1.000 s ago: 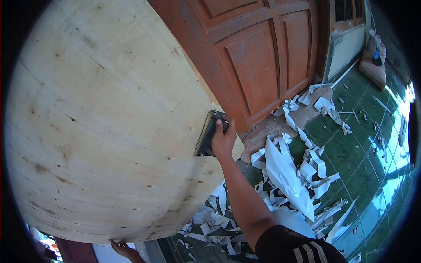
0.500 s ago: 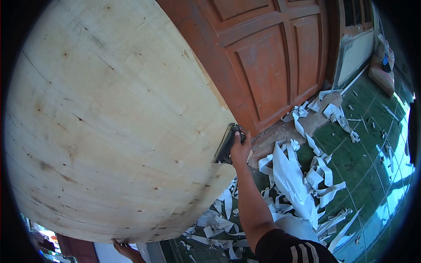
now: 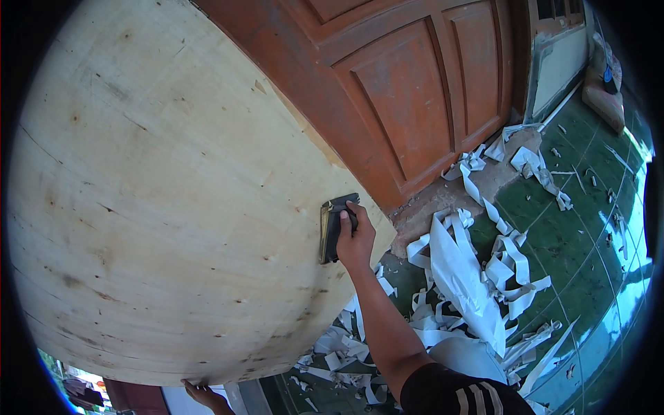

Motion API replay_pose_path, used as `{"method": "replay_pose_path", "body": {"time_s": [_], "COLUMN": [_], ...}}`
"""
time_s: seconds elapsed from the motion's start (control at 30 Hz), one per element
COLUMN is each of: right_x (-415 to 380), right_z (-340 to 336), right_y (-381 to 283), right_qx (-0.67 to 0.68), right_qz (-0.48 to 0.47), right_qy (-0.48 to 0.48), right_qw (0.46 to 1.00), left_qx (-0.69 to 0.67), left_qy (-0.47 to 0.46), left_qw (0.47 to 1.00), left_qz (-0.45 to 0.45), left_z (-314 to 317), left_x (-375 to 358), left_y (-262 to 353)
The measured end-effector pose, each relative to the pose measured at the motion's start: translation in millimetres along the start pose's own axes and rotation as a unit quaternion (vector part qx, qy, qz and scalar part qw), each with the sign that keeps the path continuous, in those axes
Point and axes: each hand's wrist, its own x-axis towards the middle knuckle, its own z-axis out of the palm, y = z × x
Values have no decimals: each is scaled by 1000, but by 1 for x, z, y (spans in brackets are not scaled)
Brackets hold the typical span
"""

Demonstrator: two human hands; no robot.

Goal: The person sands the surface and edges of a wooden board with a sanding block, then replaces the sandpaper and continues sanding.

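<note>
Right hand (image 3: pixel 355 242) wraps dark sanding block (image 3: pixel 331 227), grip clamped on it, block face flat against plywood sheet (image 3: pixel 159 200) near sheet's 3 o'clock edge. Left hand (image 3: pixel 202 394) at 6 o'clock, fingers hooked on sheet's bottom edge; grip mostly hidden, cannot tell how tight. Sheet leans on red door (image 3: pixel 415 104). White strips (image 3: pixel 463 277) litter green floor (image 3: pixel 588 263) at 4 o'clock. Judgement: keep block flat, even pressure, avoid tipping off edge; brace sheet firmly.
</note>
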Motion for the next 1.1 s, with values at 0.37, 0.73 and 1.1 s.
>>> {"method": "replay_pose_path", "body": {"time_s": [0.37,0.73,1.1], "right_x": [-12,-63,-65], "right_z": [-23,-49,-60], "right_y": [102,225,236], "right_qx": [-15,45,119], "right_qz": [255,460,478], "right_qy": [94,131,135], "right_qw": [962,877,860], "left_qx": [17,7,12], "left_qy": [-8,-8,-16], "left_qw": [1000,1000,1000], "left_qz": [-2,-11,10], "left_z": [-4,-4,-14], "left_x": [-1,3,19], "left_y": [0,2,-10]}}
